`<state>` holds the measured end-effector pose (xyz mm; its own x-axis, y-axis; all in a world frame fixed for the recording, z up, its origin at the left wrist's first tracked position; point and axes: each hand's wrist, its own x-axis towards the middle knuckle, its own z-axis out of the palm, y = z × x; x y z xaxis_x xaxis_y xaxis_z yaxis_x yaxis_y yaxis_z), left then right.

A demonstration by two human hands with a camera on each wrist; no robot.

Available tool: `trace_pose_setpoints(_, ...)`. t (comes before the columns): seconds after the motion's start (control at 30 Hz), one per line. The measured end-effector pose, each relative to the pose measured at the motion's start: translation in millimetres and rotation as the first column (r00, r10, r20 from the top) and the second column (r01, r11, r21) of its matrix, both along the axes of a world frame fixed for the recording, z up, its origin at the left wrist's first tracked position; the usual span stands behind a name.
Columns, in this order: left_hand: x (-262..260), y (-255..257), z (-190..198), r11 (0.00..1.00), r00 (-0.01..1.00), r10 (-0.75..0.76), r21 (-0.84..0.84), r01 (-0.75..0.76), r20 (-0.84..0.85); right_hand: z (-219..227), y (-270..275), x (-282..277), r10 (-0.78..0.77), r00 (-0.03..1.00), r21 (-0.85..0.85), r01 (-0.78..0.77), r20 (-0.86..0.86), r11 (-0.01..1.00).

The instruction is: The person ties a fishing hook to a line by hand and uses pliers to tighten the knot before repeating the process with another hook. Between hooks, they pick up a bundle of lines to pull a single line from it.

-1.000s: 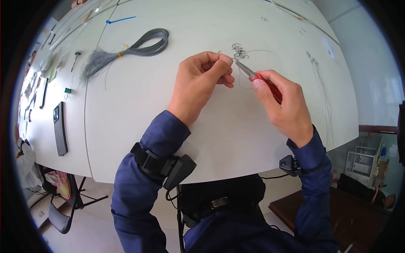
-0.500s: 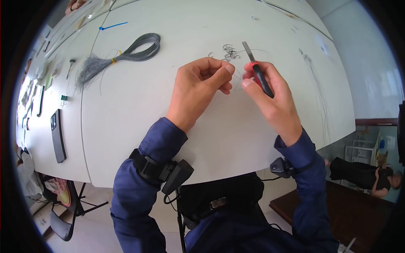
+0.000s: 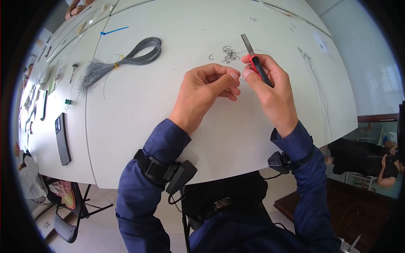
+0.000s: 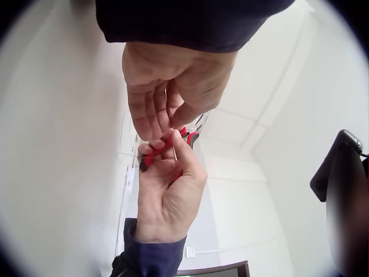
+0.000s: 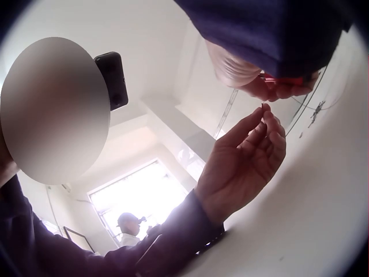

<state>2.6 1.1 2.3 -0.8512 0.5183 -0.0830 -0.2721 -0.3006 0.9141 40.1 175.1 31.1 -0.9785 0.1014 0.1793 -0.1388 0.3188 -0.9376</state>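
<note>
My left hand (image 3: 198, 90) pinches a tiny dark piece, which looks like a fish hook, between thumb and forefinger; the fingertips hide most of it. Only a small dark tip (image 5: 264, 105) shows in the right wrist view. My right hand (image 3: 276, 90) holds pliers (image 3: 256, 63) with red and black handles, their metal nose pointing up and away. The right thumb and forefinger are close together beside the left fingertips. Thin line (image 4: 124, 154) trails near the hands in the left wrist view. Just beyond lies a pile of dark fish hooks (image 3: 230, 55), with one loose hook (image 3: 210, 57) beside it.
A tied bundle of grey line (image 3: 145, 48) lies to the left, below a blue cable tie (image 3: 114, 31). A phone (image 3: 63, 139) rests near the left table edge. Hooks with long lines attached (image 3: 307, 56) lie at the right. People are around the room.
The pliers' nose has swung away from the left fingertips and now points up. The right hand has come in, its thumb and forefinger meeting the left fingertips. The left hand keeps its pinch.
</note>
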Motion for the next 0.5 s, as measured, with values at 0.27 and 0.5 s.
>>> trace_pose_setpoints(0.27,-1,1,0,0.999,0.998,0.049,0.002,-0.05,0.047,9,-5,8,-0.127,0.99,0.016,0.128,-0.066,0.992)
trace_pose_setpoints(0.5,-3,-1,-6,0.982,0.987,0.094,0.151,-0.113,0.13,0,-14,17,-0.027,1.0,-0.042,0.028,0.012,0.999)
